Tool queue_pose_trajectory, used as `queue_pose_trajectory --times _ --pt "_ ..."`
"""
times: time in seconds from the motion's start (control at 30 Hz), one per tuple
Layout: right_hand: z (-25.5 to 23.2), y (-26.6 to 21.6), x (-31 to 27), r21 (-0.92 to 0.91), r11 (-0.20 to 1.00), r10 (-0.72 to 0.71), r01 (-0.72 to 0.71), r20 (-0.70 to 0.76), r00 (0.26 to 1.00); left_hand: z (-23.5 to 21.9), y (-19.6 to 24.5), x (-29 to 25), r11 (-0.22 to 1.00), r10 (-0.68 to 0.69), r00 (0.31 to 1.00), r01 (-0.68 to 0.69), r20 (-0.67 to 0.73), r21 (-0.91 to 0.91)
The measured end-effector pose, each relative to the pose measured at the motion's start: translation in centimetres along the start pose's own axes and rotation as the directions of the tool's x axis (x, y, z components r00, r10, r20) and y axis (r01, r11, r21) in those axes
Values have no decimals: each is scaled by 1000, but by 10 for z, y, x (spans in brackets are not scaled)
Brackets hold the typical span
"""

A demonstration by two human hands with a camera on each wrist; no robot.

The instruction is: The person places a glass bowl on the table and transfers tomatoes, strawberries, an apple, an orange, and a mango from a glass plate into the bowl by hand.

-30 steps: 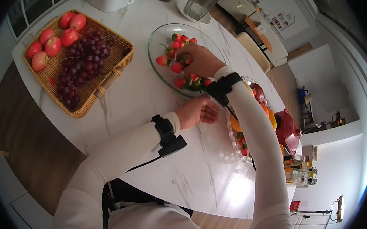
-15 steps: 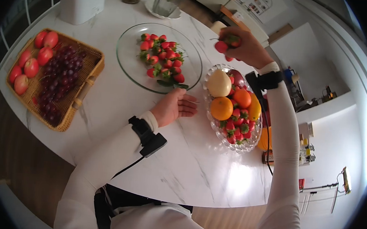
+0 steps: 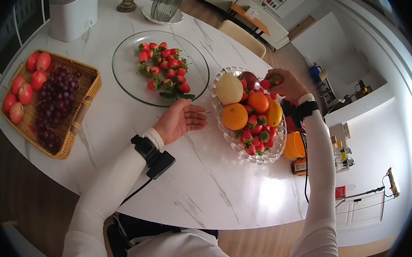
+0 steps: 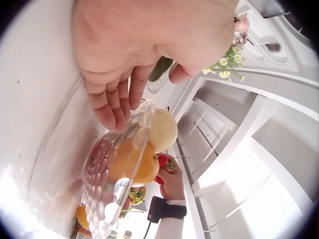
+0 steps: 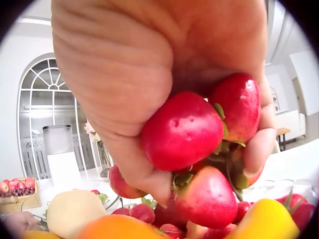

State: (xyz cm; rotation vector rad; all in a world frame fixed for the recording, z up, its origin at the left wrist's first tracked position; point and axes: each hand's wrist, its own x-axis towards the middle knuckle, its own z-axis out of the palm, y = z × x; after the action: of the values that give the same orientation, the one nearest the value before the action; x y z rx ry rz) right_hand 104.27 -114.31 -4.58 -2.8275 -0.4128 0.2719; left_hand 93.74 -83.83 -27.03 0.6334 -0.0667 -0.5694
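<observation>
Several strawberries point(image 5: 183, 132) are gripped in the curled fingers of my right hand point(image 3: 287, 86), over the far right rim of the clear scalloped fruit bowl point(image 3: 221, 121). That bowl holds a pale pear point(image 3: 229, 88), oranges point(image 3: 235, 116), a yellow fruit point(image 3: 274, 112), a dark red fruit and more strawberries point(image 3: 251, 150). My left hand point(image 3: 178, 121) lies palm up with relaxed fingers, holding nothing, at the near edge of the round glass plate point(image 3: 119, 77). Strawberries point(image 3: 171, 63) with green leaves cover the plate's middle. In the left wrist view the left fingers point(image 4: 119, 99) hang beside the bowl.
A wicker basket point(image 3: 93, 92) with red apples point(image 3: 25, 94) and dark grapes point(image 3: 57, 95) stands at the left. Behind are a white appliance point(image 3: 73, 16) and glass vases point(image 3: 168, 1). An orange container point(image 3: 294, 145) stands right of the bowl.
My right hand left the glass plate with strawberries, swung right, and came down beside the bowl's far rim. The left hand stays palm up near the plate; the head view has shifted.
</observation>
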Motion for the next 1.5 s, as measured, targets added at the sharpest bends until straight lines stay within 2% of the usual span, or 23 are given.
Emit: queue_pose_trajectory --times 0.07,0.3,0.37,0.5,0.57,0.6,0.7,0.77,0.87,1.13,1.23,1.47,1.5 --pt "6 4 4 -26 994 -102 102 12 995 0 0 0 1000 3 1000 -3 -7 1" --pt "7 -6 4 -36 994 -101 102 15 995 -2 -1 1 1000 2 1000 -2 5 -17" --pt "3 -18 -1 -112 992 62 -57 37 997 -2 -1 1 1000 2 1000 -2 7 -19" --pt "0 -16 -6 -39 998 58 -57 26 998 -1 -1 0 1000 3 1000 -3 12 -13" --pt "-1 -1 -2 -74 996 -61 58 -37 997 -1 -1 -1 1000 3 1000 -3 15 -8" --pt "-3 3 -3 -74 996 -55 52 -38 998 0 0 -1 1000 1 1000 -1 9 -6" --pt "-7 5 -13 -33 998 -61 60 -53 997 1 0 -1 1000 -6 1000 6 2 -3" --pt "-9 3 -24 154 986 71 -61 -62 995 1 0 0 1000 -9 1000 9 1 -2" --pt "-13 23 -39 255 963 111 -81 -102 989 0 0 0 1000 -5 1000 5 1 -1" --pt "0 76 -70 371 908 241 -196 -77 968 2 1 -1 1000 -3 1000 3 -6 24" --pt "12 89 -70 483 848 282 -219 -62 957 0 1 0 1000 -3 1000 3 -3 24" --pt "17 94 -64 484 855 254 -189 -71 965 2 2 -1 1000 -7 1000 7 4 28" --pt "16 97 -62 439 880 244 -181 -91 966 3 2 -2 1000 -5 1000 6 -4 22"
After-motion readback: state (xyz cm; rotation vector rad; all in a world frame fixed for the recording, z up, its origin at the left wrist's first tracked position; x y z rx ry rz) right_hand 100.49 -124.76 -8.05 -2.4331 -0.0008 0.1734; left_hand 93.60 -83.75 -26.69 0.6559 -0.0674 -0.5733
